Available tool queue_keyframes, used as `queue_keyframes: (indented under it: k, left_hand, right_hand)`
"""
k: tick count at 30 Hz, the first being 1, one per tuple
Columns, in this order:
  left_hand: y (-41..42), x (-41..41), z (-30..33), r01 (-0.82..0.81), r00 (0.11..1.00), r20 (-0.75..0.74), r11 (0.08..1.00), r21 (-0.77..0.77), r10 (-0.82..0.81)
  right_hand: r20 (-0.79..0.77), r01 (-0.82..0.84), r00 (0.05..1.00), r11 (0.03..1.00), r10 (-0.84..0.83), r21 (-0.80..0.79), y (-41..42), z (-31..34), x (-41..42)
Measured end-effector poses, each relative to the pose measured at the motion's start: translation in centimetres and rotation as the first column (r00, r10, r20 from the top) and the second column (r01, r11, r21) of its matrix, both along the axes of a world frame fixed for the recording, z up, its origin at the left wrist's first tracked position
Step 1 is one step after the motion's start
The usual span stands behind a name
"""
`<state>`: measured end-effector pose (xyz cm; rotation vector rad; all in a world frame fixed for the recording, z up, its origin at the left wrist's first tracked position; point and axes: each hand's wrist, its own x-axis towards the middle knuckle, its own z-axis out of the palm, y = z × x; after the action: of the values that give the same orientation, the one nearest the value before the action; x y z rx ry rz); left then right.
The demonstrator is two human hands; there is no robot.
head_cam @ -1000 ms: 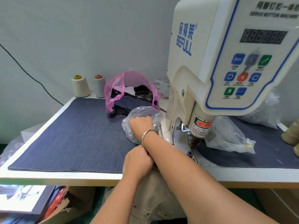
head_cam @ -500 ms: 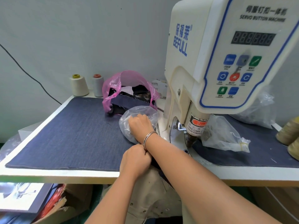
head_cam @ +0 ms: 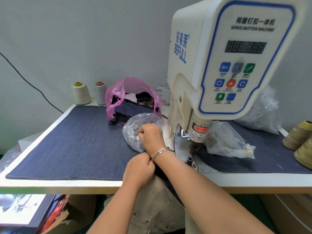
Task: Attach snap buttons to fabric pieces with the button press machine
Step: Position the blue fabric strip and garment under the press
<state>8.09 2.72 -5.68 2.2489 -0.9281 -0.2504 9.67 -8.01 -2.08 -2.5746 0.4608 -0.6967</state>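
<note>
Head view looks down on two bare forearms crossing at the table (head_cam: 94, 183) edge; the right hand (head_cam: 150, 136) reaches across to the left, its fingers curled down into the mouth of a clear bag (head_cam: 133, 132) of snaps (head_cam: 135, 128), pinching at the silvery pieces, though whether one is actually caught between the fingertips I cannot tell; a bangle (head_cam: 160, 152) circles that wrist. Just below and touching that wrist, the left hand (head_cam: 139, 169) is closed in a fist, gripping dark fabric (head_cam: 160, 173) at the table edge; beige cloth (head_cam: 152, 208) hangs beneath it, off the table.

Right of the right hand stands the press (head_cam: 219, 65), cream with a blue-edged panel; its ram (head_cam: 196, 141) hangs above the lower die (head_cam: 190, 159), which sits just right of the right wrist; a gap shows between ram and die. Beyond the press, further right, lies a second clear bag (head_cam: 228, 141), tied at its end; a crumpled bag (head_cam: 260, 108) sits behind it, and two olive cones (head_cam: 298, 135) stand at the far right.

Behind the snaps bag, touching it, a pink bag (head_cam: 118, 95) holds dark cut pieces; left of that, well apart from the hands, two pale cones (head_cam: 81, 93) stand by the wall. A denim mat (head_cam: 67, 141) covers the table under everything; a cable (head_cam: 25, 78) runs down the wall.
</note>
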Motion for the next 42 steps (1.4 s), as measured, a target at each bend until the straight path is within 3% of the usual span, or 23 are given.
queue_keyframes:
  k: [4,6,12,17,24,28,38,42]
  left_hand:
    - [-0.1,0.2,0.0,0.012,1.000,0.025,1.000,-0.002,-0.012]
    - [-0.2,0.2,0.0,0.034,0.997,0.071,0.998,0.043,-0.037]
    - [-0.3,0.4,-0.3,-0.016,0.999,0.034,1.000,-0.009,0.016]
    - [-0.3,0.3,-0.3,-0.010,1.000,0.014,1.000,-0.009,0.010]
    - [-0.2,0.5,-0.4,-0.010,1.000,0.022,1.000,-0.013,0.010]
    - [-0.2,0.4,-0.3,-0.008,1.000,0.016,1.000,-0.022,0.008]
    - [-0.2,0.3,-0.2,-0.019,1.000,0.021,1.000,-0.015,0.019]
    - [-0.2,0.3,-0.3,-0.027,1.000,0.010,0.999,-0.019,0.027]
  right_hand:
    - [0.294,-0.111,0.954,0.980,0.057,0.167,2.6,0.6,-6.0]
    - [0.353,-0.164,0.934,0.949,0.062,0.268,3.6,0.4,-10.0]
    - [0.316,-0.091,0.943,0.832,-0.104,0.547,0.6,-0.3,-18.2]
    - [0.270,0.012,0.935,0.779,-0.232,0.626,-2.6,-0.6,-19.6]
    - [0.144,0.037,0.948,0.548,-0.283,0.835,-3.7,-0.6,-18.0]
    - [0.155,-0.012,0.949,0.460,-0.274,0.888,-3.9,-0.8,-18.0]
    - [0.233,-0.144,0.967,0.535,-0.101,0.832,-4.2,-1.6,-17.6]
    - [0.244,-0.155,0.968,0.624,-0.058,0.766,-4.5,-1.7,-17.6]
